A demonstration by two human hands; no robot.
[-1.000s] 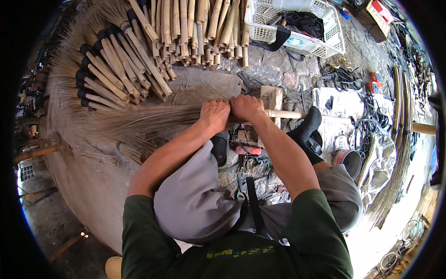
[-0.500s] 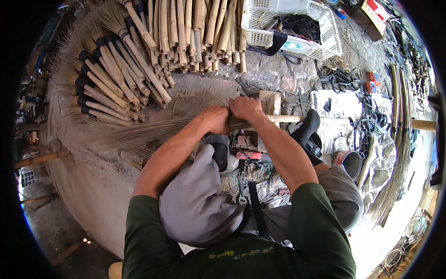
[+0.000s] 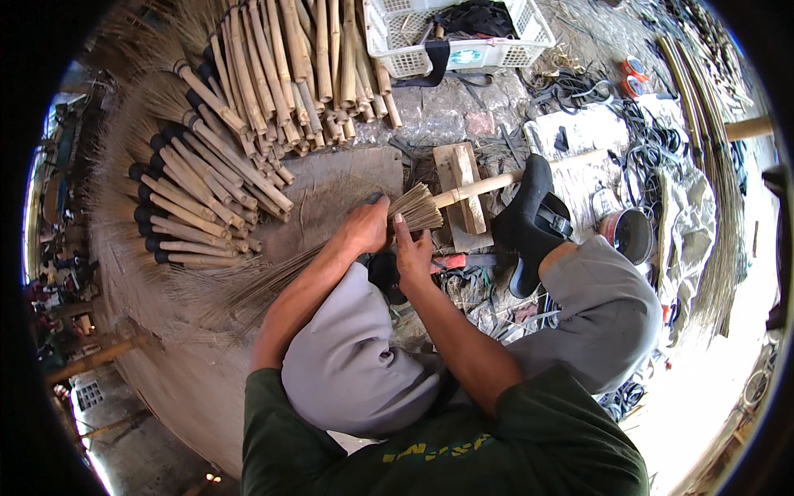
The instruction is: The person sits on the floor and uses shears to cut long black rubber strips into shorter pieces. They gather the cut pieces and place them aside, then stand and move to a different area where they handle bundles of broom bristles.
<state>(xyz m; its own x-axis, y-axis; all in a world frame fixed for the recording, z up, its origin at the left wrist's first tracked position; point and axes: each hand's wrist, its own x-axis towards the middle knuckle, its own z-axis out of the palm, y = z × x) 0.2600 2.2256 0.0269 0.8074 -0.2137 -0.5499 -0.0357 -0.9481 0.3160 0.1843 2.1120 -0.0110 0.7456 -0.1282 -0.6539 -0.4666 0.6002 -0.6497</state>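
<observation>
My left hand is wrapped round a bundle of thin, stiff broom bristles, just behind its blunt end. The long bristle tails run back to the left under my forearm. My right hand rests against the near side of the bundle, thumb and fingers stretched out. A pale bamboo stick meets the blunt end of the bundle; how far it goes in is hidden. The stick lies across a wooden block and reaches past my dark-shod foot.
Bamboo-handled brooms with black collars fan out at the left. Many bamboo handles are piled at the far side, beside a white plastic basket. Black straps, a tin and long bristle bundles lie at the right.
My right hand has come off the top of the bundle to its near side, and its fingers have straightened. The blunt bristle end now shows. The head view has shifted.
</observation>
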